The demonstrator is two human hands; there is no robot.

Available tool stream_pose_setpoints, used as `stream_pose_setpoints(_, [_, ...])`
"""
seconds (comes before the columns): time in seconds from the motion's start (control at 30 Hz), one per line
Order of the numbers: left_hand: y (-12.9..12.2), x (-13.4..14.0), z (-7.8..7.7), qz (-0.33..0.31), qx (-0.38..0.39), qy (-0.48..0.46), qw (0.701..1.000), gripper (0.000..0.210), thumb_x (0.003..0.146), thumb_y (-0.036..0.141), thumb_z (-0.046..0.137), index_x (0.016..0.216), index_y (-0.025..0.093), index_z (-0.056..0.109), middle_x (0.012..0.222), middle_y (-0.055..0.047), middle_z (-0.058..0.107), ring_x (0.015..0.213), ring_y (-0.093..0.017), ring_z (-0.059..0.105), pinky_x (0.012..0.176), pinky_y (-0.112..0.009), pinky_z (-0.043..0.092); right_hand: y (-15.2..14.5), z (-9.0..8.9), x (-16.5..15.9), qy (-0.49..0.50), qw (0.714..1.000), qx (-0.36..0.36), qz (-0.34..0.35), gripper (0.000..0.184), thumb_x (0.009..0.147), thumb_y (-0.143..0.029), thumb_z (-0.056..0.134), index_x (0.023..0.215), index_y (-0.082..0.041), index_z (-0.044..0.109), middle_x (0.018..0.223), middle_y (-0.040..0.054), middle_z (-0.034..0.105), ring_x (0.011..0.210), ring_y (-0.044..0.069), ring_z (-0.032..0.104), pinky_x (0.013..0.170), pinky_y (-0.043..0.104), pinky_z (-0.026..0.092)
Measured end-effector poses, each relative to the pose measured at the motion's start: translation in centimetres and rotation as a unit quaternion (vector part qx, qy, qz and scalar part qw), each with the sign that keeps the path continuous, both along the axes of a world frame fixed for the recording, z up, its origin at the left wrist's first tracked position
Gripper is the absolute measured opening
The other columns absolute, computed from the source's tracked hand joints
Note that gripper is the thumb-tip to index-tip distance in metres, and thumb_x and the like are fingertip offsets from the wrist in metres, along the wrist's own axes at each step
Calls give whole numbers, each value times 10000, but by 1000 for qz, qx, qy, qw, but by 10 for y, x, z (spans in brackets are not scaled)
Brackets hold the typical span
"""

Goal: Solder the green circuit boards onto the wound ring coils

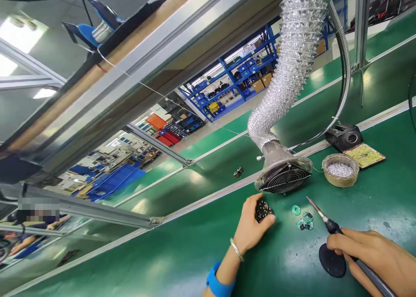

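My right hand (373,249) grips a soldering iron (334,227) by its dark handle, with the bare tip pointing up and left. Beneath that hand a round black pad (332,260) lies on the bench. My left hand (251,225) is cupped at a pile of small dark parts with copper-coloured ends (263,210), thumb and fingers apart on either side of it. Between the hands sit several small green round circuit boards (305,221), some bearing black blocks. One single green board (296,210) lies just apart from them.
A fan-fronted fume extractor (286,177) on a silver flexible duct (286,71) stands behind the hands. To its right are a bowl of metal shavings (340,170) and an iron stand with yellow sponge (365,155). A solder spool (102,31) sits on the shelf above, its wire trailing down.
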State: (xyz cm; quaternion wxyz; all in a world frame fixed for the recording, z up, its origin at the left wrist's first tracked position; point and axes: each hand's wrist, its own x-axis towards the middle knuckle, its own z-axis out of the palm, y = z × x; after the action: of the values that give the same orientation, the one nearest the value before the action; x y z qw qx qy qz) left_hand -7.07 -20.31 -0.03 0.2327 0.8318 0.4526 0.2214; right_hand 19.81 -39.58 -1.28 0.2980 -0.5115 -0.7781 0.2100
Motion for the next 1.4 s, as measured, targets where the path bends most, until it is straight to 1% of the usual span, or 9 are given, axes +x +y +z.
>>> stream_pose_setpoints(0.1, [-39,10,-1,-48,41,31,998,534,735,305,705,1225,188,529,1227,-127,564,1155,-301,513,1013,-524,399,2,4,0,-10,1000,-2,9,338,814,-27,374,1023,-255,509,799,1,590,606,149,576,547,254,430])
stream_pose_setpoints(0.2, [-56,16,4,-81,41,36,995,440,773,192,614,1201,193,511,1182,-118,559,1116,-278,525,974,-510,430,3,7,0,6,1000,13,4,320,818,-36,373,1032,-237,501,817,15,597,621,150,573,572,255,439])
stream_pose_setpoints(0.37, [-74,16,13,-143,24,58,988,576,691,159,666,1241,205,503,1241,-123,518,1157,-283,502,986,-492,425,3,7,1,10,1000,22,-5,315,816,-43,397,1038,-232,517,793,11,595,595,143,547,570,249,430])
stream_pose_setpoints(0.53, [-80,28,22,-145,62,100,983,468,731,178,648,1192,218,572,1223,-109,579,1130,-292,519,955,-501,401,5,10,4,7,999,36,2,293,826,-54,382,1035,-219,506,801,18,586,597,145,535,559,250,427])
stream_pose_setpoints(0.7, [-90,39,26,-148,72,116,979,232,775,214,671,1006,210,648,947,-65,695,1011,-287,564,894,-487,368,6,14,3,17,999,40,2,264,817,-60,385,994,-204,517,777,14,582,596,138,538,554,238,433])
stream_pose_setpoints(0.9, [-119,53,32,-191,102,40,975,247,810,193,635,1055,204,605,951,-66,691,962,-269,573,867,-458,390,7,15,2,43,998,40,-7,280,787,-52,410,997,-200,523,788,20,606,630,137,559,589,233,446])
stream_pose_setpoints(1.07, [-130,75,24,-268,72,-12,961,283,845,126,537,1123,173,572,962,-86,658,882,-216,578,789,-349,501,8,16,1,108,993,20,-35,264,774,-52,407,979,-199,484,779,16,615,642,133,583,610,226,471])
stream_pose_setpoints(1.2, [-132,82,16,-252,67,-15,965,306,826,93,528,1115,177,582,948,-88,658,873,-224,580,791,-366,519,7,16,0,124,991,19,-47,271,764,-49,417,978,-206,475,748,3,601,623,129,573,600,219,469])
stream_pose_setpoints(1.4, [-129,72,8,-236,35,-81,968,320,845,137,612,1156,189,562,1030,-81,674,925,-209,615,824,-354,535,3,20,-1,119,991,25,-51,257,795,-67,414,1004,-210,461,784,9,602,636,126,588,590,213,462])
